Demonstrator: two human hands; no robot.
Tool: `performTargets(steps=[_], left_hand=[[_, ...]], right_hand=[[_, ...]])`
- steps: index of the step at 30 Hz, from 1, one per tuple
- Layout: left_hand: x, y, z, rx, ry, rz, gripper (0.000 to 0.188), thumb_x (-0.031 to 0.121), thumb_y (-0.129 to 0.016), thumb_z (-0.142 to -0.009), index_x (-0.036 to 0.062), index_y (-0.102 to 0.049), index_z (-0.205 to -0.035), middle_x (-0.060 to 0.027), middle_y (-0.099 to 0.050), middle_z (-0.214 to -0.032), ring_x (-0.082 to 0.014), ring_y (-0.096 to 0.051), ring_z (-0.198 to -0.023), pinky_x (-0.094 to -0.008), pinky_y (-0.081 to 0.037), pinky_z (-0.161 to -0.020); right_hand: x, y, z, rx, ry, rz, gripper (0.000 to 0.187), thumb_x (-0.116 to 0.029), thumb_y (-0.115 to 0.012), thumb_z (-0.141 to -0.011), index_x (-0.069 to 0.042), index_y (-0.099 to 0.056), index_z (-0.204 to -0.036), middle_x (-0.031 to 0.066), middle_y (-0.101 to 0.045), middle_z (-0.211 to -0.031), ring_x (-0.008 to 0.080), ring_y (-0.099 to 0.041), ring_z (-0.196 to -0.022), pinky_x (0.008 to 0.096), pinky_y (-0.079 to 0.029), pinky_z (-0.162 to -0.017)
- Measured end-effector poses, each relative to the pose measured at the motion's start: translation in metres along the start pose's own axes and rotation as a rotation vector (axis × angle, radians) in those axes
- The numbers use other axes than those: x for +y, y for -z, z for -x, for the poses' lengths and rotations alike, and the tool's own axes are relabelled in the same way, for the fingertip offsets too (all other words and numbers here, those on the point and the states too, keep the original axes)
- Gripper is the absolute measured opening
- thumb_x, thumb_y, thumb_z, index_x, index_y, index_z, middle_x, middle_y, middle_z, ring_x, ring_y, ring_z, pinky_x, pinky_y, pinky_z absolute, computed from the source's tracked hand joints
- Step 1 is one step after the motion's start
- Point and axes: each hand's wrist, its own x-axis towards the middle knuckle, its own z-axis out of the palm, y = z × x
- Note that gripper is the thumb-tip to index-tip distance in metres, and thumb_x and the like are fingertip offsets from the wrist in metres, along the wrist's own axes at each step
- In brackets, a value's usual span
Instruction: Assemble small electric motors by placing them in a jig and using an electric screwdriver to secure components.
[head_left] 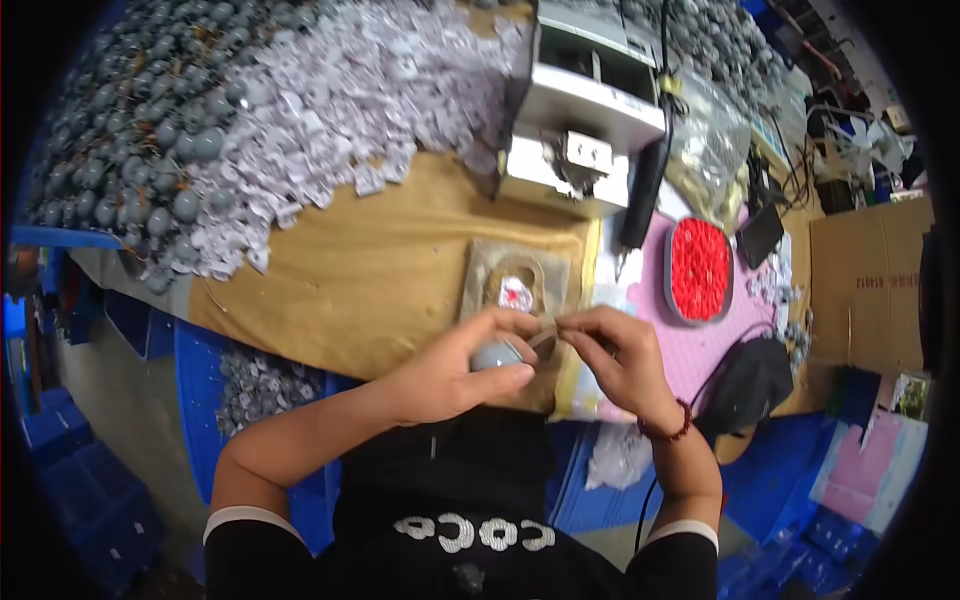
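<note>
My left hand [450, 368] is closed round a smooth grey rounded part [492, 356], which shows between the thumb and fingers. My right hand [628, 362], with a beaded bracelet at its wrist, pinches at the end of a thin pale strip [543, 338] beside the grey part. Whether that strip belongs to the grey part I cannot tell. Just beyond both hands is a square fixture block [474, 276] with a rounded recess. A white piece with a red middle [515, 293] lies in the recess. My fingers hide the block's near portion.
White plastic pieces [340, 110] and grey round parts [110, 160] are heaped at the far left. A metal apparatus [590, 100] stands beyond the fixture, beside a black-handled tool [648, 185]. To the right, a tub [670, 295] holds small red parts, near a black cap [750, 380].
</note>
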Motion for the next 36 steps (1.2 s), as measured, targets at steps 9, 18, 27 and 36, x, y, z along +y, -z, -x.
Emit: performTargets(steps=[9, 18, 27, 36], left_hand=[[-0.040, 0.000, 0.006, 0.399, -0.587, -1.111, 0.036, 0.004, -0.075, -0.074, 0.0028, -0.063, -0.108, -0.0142, -0.060, -0.109, -0.0353, -0.056, -0.101, -0.0432, -0.048, -0.089], [-0.041, 0.007, -0.004, 0.389, -0.589, -1.141, 0.033, 0.004, -0.073, -0.073, 0.0049, -0.062, -0.104, -0.0109, -0.058, -0.106, -0.0314, -0.055, -0.100, -0.0423, -0.048, -0.087], [-0.036, 0.010, -0.006, 0.475, -0.529, -1.235, 0.038, 0.000, -0.069, -0.072, 0.0050, -0.061, -0.109, -0.0139, -0.057, -0.113, -0.0358, -0.055, -0.105, -0.0449, -0.046, -0.091], [-0.045, 0.002, -0.031, 0.548, -0.512, -1.589, 0.059, 0.007, -0.071, -0.073, 0.0092, -0.059, -0.130, -0.0133, -0.054, -0.131, -0.0325, -0.048, -0.127, -0.0561, -0.036, -0.105]], right_hand=[[0.021, -0.038, -0.033, 0.157, 0.501, 0.545, 0.027, 0.003, -0.072, -0.075, -0.004, -0.070, -0.102, 0.0090, -0.065, -0.095, 0.0259, -0.066, -0.076, 0.0350, -0.054, -0.061], [0.016, -0.037, -0.042, 0.008, 0.540, 0.751, 0.038, -0.005, -0.068, -0.067, -0.002, -0.067, -0.105, 0.0080, -0.061, -0.102, 0.0239, -0.061, -0.083, 0.0336, -0.054, -0.063], [0.008, -0.037, -0.037, -0.085, 0.592, 0.935, 0.033, -0.010, -0.064, -0.073, 0.005, -0.066, -0.102, 0.0090, -0.054, -0.095, 0.0212, -0.055, -0.084, 0.0293, -0.051, -0.066], [0.027, -0.023, -0.027, -0.005, 0.487, 0.457, 0.039, 0.008, -0.065, -0.072, 0.002, -0.068, -0.110, 0.0146, -0.063, -0.108, 0.0305, -0.061, -0.098, 0.0372, -0.052, -0.083]])
